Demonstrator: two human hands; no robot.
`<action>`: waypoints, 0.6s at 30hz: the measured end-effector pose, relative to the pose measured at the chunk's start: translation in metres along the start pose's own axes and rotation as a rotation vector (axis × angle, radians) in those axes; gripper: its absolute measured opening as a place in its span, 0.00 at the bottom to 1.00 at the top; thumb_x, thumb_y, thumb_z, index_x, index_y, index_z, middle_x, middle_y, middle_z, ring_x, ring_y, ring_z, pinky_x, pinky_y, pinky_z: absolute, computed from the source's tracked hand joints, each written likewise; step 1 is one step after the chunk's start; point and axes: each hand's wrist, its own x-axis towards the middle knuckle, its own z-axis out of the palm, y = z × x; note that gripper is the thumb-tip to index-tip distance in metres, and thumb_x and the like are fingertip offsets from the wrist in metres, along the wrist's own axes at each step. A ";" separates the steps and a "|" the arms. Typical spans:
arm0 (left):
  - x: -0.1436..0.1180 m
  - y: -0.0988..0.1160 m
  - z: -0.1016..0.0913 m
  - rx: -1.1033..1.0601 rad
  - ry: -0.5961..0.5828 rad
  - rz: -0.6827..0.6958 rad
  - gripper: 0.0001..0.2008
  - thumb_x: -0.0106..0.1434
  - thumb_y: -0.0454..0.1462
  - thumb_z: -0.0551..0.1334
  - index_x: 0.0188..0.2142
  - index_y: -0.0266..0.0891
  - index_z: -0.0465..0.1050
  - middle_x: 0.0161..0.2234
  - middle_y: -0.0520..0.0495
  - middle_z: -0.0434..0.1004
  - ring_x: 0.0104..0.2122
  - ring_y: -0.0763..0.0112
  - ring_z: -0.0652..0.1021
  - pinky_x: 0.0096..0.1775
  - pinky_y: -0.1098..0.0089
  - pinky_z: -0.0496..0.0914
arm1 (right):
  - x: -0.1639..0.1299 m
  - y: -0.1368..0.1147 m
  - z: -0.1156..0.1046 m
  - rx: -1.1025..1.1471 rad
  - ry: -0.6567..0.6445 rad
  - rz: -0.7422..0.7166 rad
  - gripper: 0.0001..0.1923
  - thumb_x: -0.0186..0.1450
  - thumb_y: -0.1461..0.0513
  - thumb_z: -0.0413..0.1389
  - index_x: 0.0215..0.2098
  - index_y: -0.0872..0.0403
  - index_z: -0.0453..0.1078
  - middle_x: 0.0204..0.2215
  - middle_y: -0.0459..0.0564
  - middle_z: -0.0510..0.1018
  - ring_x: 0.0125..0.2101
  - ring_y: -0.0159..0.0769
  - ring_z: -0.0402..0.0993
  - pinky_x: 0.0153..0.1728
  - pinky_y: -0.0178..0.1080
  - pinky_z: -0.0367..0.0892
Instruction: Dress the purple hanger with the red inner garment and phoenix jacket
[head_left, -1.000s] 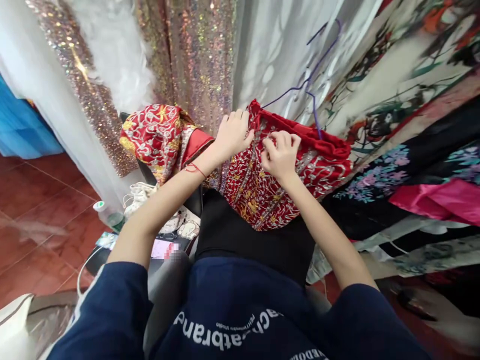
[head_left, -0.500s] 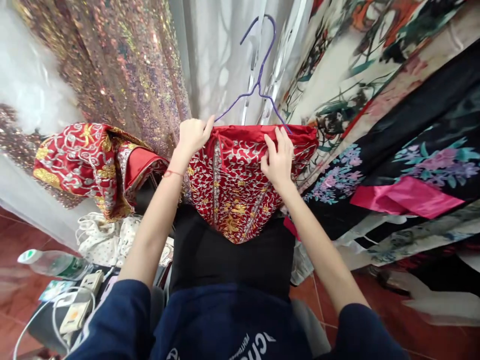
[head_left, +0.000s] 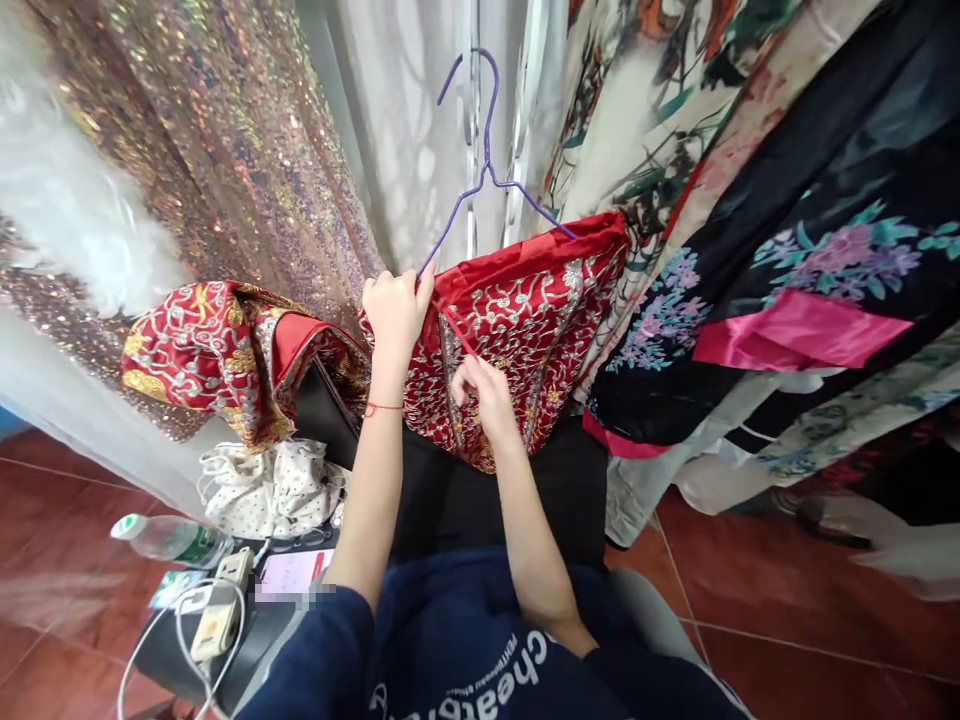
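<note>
A red garment [head_left: 536,325] with silver and gold embroidery hangs on a purple wire hanger [head_left: 484,175] in front of me. My left hand [head_left: 394,305] grips the garment's top left corner where the hanger's arm ends. A thin red strap [head_left: 457,330] runs from that corner down to my right hand [head_left: 484,385], which pinches it in front of the embroidered cloth. My lap in black fabric [head_left: 480,495] lies just below.
A second red embroidered piece [head_left: 214,350] lies draped at the left. Sequined fabric [head_left: 240,160] and floral robes [head_left: 787,260] hang behind. A water bottle [head_left: 169,540], power strip [head_left: 214,620] and white dotted cloth [head_left: 270,485] sit at lower left above the red tiled floor [head_left: 787,600].
The garment and hanger have lifted and tilted. My right hand left the top hem and dropped to the centre, taking the red strap. My left hand stays on the left corner.
</note>
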 end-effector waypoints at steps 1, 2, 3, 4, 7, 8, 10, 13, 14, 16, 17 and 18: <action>0.001 -0.001 0.000 0.010 -0.007 0.003 0.29 0.73 0.51 0.43 0.37 0.40 0.79 0.34 0.36 0.81 0.43 0.56 0.78 0.48 0.57 0.66 | -0.007 -0.003 -0.005 0.034 0.026 -0.008 0.27 0.70 0.44 0.47 0.19 0.50 0.57 0.15 0.42 0.63 0.19 0.31 0.61 0.25 0.38 0.63; 0.002 -0.002 0.000 0.017 -0.012 0.006 0.29 0.73 0.51 0.43 0.36 0.39 0.79 0.35 0.36 0.81 0.42 0.57 0.78 0.48 0.57 0.65 | -0.013 -0.007 -0.013 0.060 0.078 -0.033 0.27 0.69 0.45 0.48 0.17 0.50 0.55 0.14 0.42 0.61 0.17 0.30 0.58 0.23 0.38 0.60; 0.002 -0.003 0.000 0.021 -0.015 0.009 0.29 0.73 0.50 0.43 0.36 0.39 0.79 0.35 0.36 0.81 0.42 0.57 0.78 0.48 0.58 0.65 | -0.017 -0.012 -0.022 0.090 0.149 -0.072 0.27 0.68 0.46 0.49 0.16 0.49 0.52 0.12 0.41 0.57 0.15 0.29 0.56 0.21 0.37 0.57; 0.003 -0.004 0.000 0.024 -0.016 0.010 0.29 0.73 0.50 0.43 0.37 0.39 0.79 0.35 0.36 0.81 0.42 0.58 0.78 0.47 0.58 0.65 | -0.021 -0.016 -0.032 0.126 0.228 -0.120 0.27 0.67 0.47 0.49 0.15 0.49 0.49 0.10 0.40 0.53 0.13 0.29 0.52 0.19 0.37 0.54; 0.003 -0.003 0.000 0.035 -0.025 0.006 0.29 0.74 0.49 0.42 0.37 0.39 0.79 0.36 0.35 0.82 0.41 0.58 0.78 0.47 0.59 0.65 | -0.028 -0.025 -0.072 0.243 0.452 -0.282 0.28 0.64 0.49 0.47 0.14 0.49 0.40 0.08 0.38 0.43 0.10 0.26 0.42 0.15 0.36 0.47; 0.003 -0.003 0.000 0.041 -0.033 0.006 0.29 0.74 0.49 0.42 0.38 0.38 0.79 0.36 0.35 0.82 0.41 0.57 0.78 0.47 0.58 0.65 | -0.030 -0.026 -0.087 0.264 0.495 -0.321 0.29 0.64 0.50 0.47 0.13 0.50 0.38 0.07 0.38 0.41 0.09 0.26 0.41 0.15 0.35 0.47; 0.001 -0.001 0.000 0.048 -0.046 0.014 0.30 0.74 0.49 0.41 0.38 0.38 0.79 0.36 0.35 0.82 0.42 0.56 0.78 0.47 0.58 0.65 | -0.035 -0.022 -0.114 0.260 0.562 -0.336 0.30 0.62 0.50 0.47 0.12 0.51 0.36 0.06 0.39 0.40 0.08 0.25 0.39 0.14 0.35 0.45; -0.001 0.001 0.001 0.030 -0.039 0.020 0.31 0.74 0.50 0.40 0.38 0.38 0.79 0.37 0.35 0.82 0.43 0.56 0.77 0.48 0.58 0.64 | -0.045 -0.007 -0.146 0.200 0.729 -0.281 0.31 0.59 0.50 0.48 0.11 0.52 0.34 0.06 0.39 0.38 0.08 0.25 0.38 0.13 0.34 0.42; -0.002 0.001 0.001 0.020 -0.038 0.017 0.31 0.74 0.50 0.39 0.38 0.38 0.78 0.37 0.35 0.81 0.43 0.57 0.77 0.48 0.58 0.64 | -0.048 -0.002 -0.155 0.175 0.795 -0.261 0.30 0.58 0.50 0.48 0.11 0.52 0.34 0.06 0.39 0.38 0.08 0.24 0.38 0.13 0.34 0.41; -0.002 0.000 0.001 0.006 -0.050 0.014 0.31 0.74 0.51 0.39 0.38 0.38 0.77 0.37 0.35 0.81 0.44 0.57 0.77 0.49 0.57 0.64 | -0.054 0.007 -0.169 0.128 0.887 -0.226 0.29 0.57 0.49 0.48 0.12 0.51 0.34 0.06 0.38 0.38 0.08 0.24 0.38 0.12 0.33 0.41; -0.003 -0.001 0.000 0.005 -0.057 0.023 0.31 0.74 0.51 0.40 0.38 0.38 0.77 0.38 0.36 0.81 0.44 0.57 0.77 0.49 0.57 0.63 | -0.055 0.010 -0.173 0.106 0.911 -0.210 0.28 0.58 0.49 0.49 0.13 0.51 0.36 0.07 0.37 0.40 0.08 0.24 0.39 0.12 0.32 0.42; -0.003 -0.003 -0.001 0.007 -0.061 0.038 0.30 0.73 0.51 0.41 0.38 0.38 0.76 0.38 0.36 0.81 0.44 0.56 0.77 0.49 0.57 0.63 | -0.055 0.012 -0.176 0.085 0.926 -0.197 0.27 0.58 0.49 0.50 0.14 0.51 0.39 0.08 0.37 0.44 0.09 0.24 0.42 0.13 0.32 0.44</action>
